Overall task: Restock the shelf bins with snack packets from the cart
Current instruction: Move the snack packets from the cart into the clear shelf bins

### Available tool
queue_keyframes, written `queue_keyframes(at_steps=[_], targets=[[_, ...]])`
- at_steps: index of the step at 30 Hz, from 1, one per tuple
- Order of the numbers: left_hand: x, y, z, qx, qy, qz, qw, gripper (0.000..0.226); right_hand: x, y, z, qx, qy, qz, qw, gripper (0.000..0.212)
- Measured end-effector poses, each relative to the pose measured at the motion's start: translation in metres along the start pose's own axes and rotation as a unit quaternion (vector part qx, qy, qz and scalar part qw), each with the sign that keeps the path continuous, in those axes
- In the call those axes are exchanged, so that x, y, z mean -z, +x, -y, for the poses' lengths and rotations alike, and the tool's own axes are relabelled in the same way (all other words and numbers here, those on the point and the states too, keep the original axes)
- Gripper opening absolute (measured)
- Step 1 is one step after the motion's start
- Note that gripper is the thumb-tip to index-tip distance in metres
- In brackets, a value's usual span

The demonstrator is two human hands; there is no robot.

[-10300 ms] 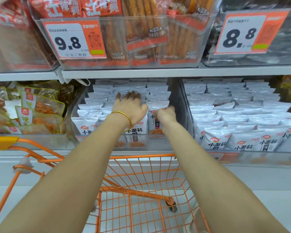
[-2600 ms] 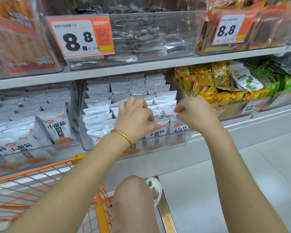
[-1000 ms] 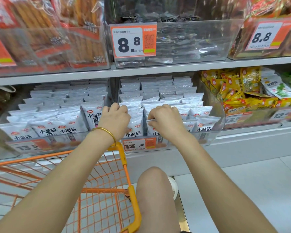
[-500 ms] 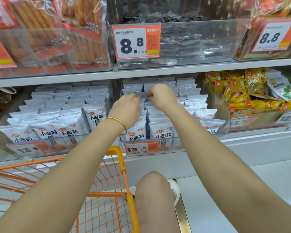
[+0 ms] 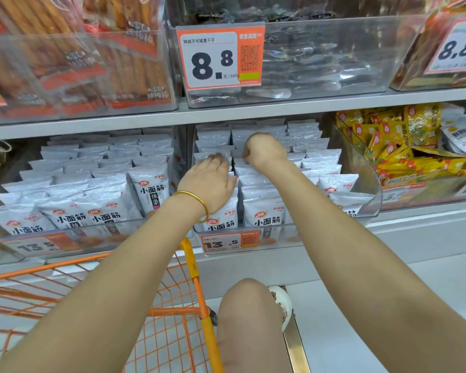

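White snack packets [image 5: 264, 214] stand in tight rows inside a clear shelf bin [image 5: 371, 189] on the lower shelf. My left hand [image 5: 210, 184], with a gold bangle at the wrist, lies flat with straight fingers on the packet tops of the bin's left row. My right hand [image 5: 264, 152] reaches further back into the same bin. Its fingers curl down and pinch the top of a packet in the rear rows; the fingertips are hidden. The orange wire cart [image 5: 191, 267] stands below my left arm, and no packets show in its visible part.
A second clear bin [image 5: 73, 240] of the same white packets sits to the left. A bin of yellow packets [image 5: 414, 157] is on the right. The upper shelf carries clear bins with an 8.8 price tag [image 5: 221, 57]. My knee [image 5: 248, 319] and shoe [image 5: 281, 305] are beside the cart.
My left hand has flattened and slid back along the left row. My right hand has moved slightly deeper into the bin. The view has come closer to the shelf.
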State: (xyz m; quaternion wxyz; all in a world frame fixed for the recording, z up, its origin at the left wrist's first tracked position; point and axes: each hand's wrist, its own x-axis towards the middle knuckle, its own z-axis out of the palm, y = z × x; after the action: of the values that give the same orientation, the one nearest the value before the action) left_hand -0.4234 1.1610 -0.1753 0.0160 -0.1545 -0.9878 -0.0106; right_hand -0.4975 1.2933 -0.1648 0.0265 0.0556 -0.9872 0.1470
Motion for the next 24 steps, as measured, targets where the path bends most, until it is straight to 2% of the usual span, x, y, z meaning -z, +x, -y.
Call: queue_keyframes(at_steps=[5,9,12,14,16,18,21,24], targets=[[0.002,-0.007,0.001,0.011,-0.047,-0.057,0.997,0.049,0.009,-0.009,0.0,0.012,0.025,-0.018,0.999,0.02],[0.007,-0.037,-0.009,0.026,-0.12,-0.172,0.977,0.042,0.035,-0.046,-0.007,0.03,0.032,-0.066,0.997,0.022],[0.003,-0.069,-0.025,0.022,-0.081,-0.29,0.953,0.036,0.047,-0.094,-0.014,0.028,0.05,-0.106,0.993,0.02],[-0.005,-0.084,-0.035,0.003,-0.046,-0.317,0.947,0.024,0.047,-0.126,-0.02,0.022,0.062,-0.117,0.991,0.019],[-0.016,-0.092,-0.043,-0.017,-0.012,-0.314,0.949,0.013,0.038,-0.153,-0.027,0.015,0.063,-0.105,0.992,0.018],[-0.026,-0.094,-0.049,-0.021,0.049,-0.275,0.96,0.003,0.021,-0.169,-0.036,0.004,0.06,-0.085,0.995,0.017],[-0.033,-0.091,-0.057,-0.013,0.119,-0.206,0.971,0.018,-0.005,-0.176,-0.046,-0.017,0.022,-0.07,0.997,0.019],[-0.035,-0.085,-0.064,-0.009,0.132,-0.17,0.977,0.023,-0.019,-0.176,-0.048,-0.025,-0.019,-0.066,0.997,0.022]])
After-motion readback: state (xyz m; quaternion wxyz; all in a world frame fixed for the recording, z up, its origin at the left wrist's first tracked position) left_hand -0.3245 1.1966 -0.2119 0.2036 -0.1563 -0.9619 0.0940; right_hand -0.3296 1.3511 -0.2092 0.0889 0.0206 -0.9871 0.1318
